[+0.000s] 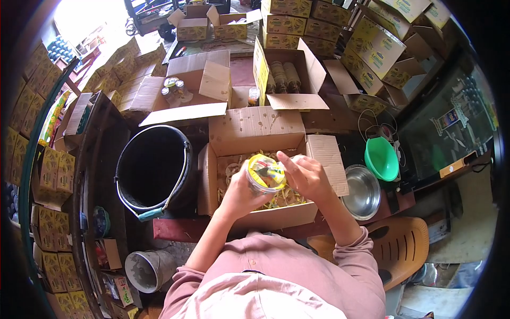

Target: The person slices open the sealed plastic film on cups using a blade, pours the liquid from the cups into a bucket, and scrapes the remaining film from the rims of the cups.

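My left hand is wrapped around a clear plastic cup with a yellow rim and a printed yellow-and-white top, tilted toward me. Close to its right side is my right hand. The index finger stretches out near the cup's rim while the other fingers bend; I see nothing held in it, though its underside is hidden. Both hands are above an open cardboard box, in which yellowish scraps or strips lie.
A black bucket stands left, a metal bowl and green basin right. Behind are an open box with jars and another with wrapped stacks. An orange chair and grey bucket are near me.
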Action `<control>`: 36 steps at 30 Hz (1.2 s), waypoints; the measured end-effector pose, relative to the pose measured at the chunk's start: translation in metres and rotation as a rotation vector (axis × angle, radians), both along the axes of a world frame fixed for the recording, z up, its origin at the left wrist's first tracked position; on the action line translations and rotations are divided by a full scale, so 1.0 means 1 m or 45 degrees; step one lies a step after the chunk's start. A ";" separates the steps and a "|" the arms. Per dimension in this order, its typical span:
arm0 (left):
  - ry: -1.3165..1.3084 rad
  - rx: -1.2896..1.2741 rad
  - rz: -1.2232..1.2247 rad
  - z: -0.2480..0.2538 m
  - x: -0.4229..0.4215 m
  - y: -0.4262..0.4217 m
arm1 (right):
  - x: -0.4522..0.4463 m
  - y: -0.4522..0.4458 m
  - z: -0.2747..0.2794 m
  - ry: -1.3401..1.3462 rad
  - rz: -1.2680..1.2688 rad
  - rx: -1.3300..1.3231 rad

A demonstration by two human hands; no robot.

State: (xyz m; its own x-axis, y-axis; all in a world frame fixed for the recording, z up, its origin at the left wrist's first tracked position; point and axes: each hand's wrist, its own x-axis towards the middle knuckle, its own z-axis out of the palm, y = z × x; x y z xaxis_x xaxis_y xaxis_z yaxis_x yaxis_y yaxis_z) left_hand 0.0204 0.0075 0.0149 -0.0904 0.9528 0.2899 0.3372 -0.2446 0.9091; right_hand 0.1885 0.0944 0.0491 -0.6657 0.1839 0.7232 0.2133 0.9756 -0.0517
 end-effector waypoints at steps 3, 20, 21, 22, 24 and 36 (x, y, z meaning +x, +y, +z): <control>-0.065 -0.072 -0.145 0.004 0.000 0.002 | -0.002 0.000 -0.001 0.042 0.030 0.001; -0.771 -0.536 -0.734 0.010 -0.015 -0.004 | 0.000 -0.003 -0.008 0.126 0.155 -0.010; -0.799 -0.539 -0.762 0.008 -0.016 -0.002 | 0.000 -0.004 -0.008 0.133 0.158 -0.024; -0.790 -0.540 -0.809 0.006 -0.018 0.001 | -0.001 -0.004 -0.009 0.141 0.160 -0.037; -0.769 -0.544 -0.905 0.003 -0.022 0.007 | -0.003 -0.005 -0.009 0.156 0.147 -0.027; -0.994 -0.671 -1.348 -0.013 -0.026 0.018 | -0.008 -0.003 -0.008 0.114 0.134 0.038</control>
State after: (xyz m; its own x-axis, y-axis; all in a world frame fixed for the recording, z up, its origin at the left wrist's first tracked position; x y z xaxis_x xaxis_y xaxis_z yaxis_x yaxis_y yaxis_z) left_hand -0.0051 0.0256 0.0020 0.7548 0.6493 0.0927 -0.4128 0.3603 0.8365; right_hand 0.1808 0.0912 0.0409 -0.6127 0.0939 0.7847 0.1055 0.9937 -0.0366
